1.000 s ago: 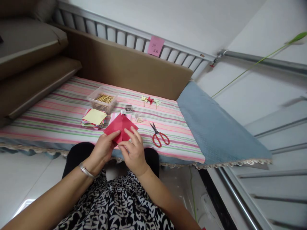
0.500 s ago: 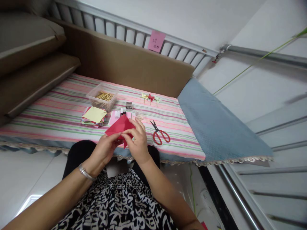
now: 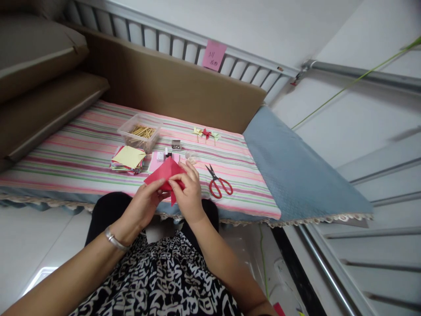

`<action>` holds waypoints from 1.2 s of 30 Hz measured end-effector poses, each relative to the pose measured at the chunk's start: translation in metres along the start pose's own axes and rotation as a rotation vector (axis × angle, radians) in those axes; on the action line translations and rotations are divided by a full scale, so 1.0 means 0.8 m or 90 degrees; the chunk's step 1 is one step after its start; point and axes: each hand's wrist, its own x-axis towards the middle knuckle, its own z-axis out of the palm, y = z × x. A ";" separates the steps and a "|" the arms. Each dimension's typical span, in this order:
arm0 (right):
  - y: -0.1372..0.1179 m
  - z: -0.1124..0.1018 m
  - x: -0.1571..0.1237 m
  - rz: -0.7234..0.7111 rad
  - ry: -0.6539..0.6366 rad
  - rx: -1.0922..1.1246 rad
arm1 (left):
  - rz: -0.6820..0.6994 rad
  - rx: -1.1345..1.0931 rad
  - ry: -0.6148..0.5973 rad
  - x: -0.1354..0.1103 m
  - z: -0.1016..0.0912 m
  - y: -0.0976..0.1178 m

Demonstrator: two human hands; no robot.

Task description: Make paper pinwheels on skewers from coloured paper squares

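Pinching red paper point(image 3: 168, 168) at its left side with the left hand point(image 3: 142, 207), thumb on top, fingers beneath. Gripping its near fold between thumb and forefinger of the right hand point(image 3: 189, 196) — other fingers loosely curved toward the right side. Held up over the near edge of the striped cloth point(image 3: 251, 193), with a pointed flap point(image 3: 173, 198) hanging down. Likely very light, thin and crisp enough to keep a crease, yet easy to crumple or tear — best taken flat at edges and folds. Farther out, see scissors point(image 3: 215, 178) to the right, a paper stack point(image 3: 129, 157) to the left, small pinwheels point(image 3: 206, 133) on the far side.
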 end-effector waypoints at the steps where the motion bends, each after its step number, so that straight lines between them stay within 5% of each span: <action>1: 0.000 0.001 0.000 0.006 0.001 0.003 | 0.008 0.015 -0.007 -0.001 0.002 0.001; 13: -0.013 -0.012 0.004 0.090 -0.018 0.072 | 0.034 0.093 0.073 -0.004 0.006 0.003; 17: -0.004 -0.023 0.011 0.263 -0.011 0.219 | 0.018 0.103 0.080 -0.003 0.003 0.007; 22: 0.006 -0.023 0.017 0.450 -0.165 0.440 | 0.006 0.136 0.055 -0.001 -0.001 0.007; 29: 0.001 -0.020 0.028 0.448 -0.246 0.343 | -0.004 0.177 0.056 0.001 -0.004 0.005; 36: -0.001 -0.009 0.020 0.459 -0.157 0.428 | -0.041 0.121 0.044 0.007 -0.010 -0.005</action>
